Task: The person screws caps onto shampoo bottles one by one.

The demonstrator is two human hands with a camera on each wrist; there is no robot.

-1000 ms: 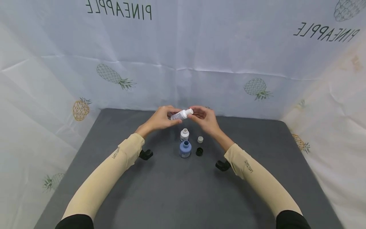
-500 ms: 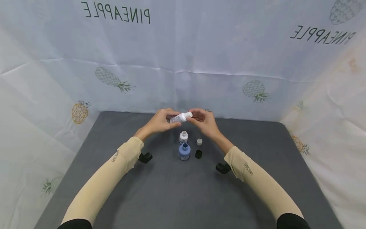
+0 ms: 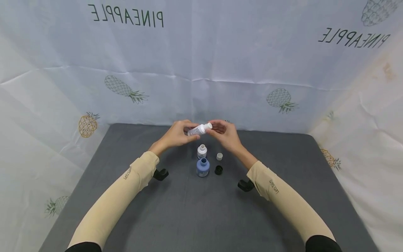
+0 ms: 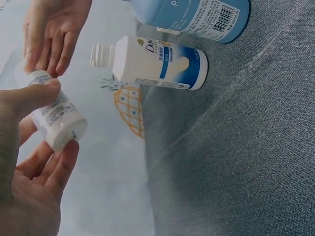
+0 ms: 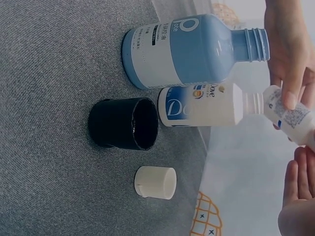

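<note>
A small white bottle is tilted in the air above the far part of the table, its white cap pointing up to the right. My left hand grips its body, with the thumb across the printed label in the left wrist view. At the other end, my right hand pinches the cap between thumb and fingers. Below the hands, an uncapped white and blue Dove bottle stands upright. Close in front of it is an uncapped blue bottle.
To the right of the standing bottles lie a loose white cap and a larger black cap. The grey table ends at a pale pineapple-print curtain. Black wrist mounts protrude beneath both forearms.
The head view has shifted slightly, so the scene sits a little lower. Both hands keep their hold on the small white bottle and its cap, with hardly any visible movement.
</note>
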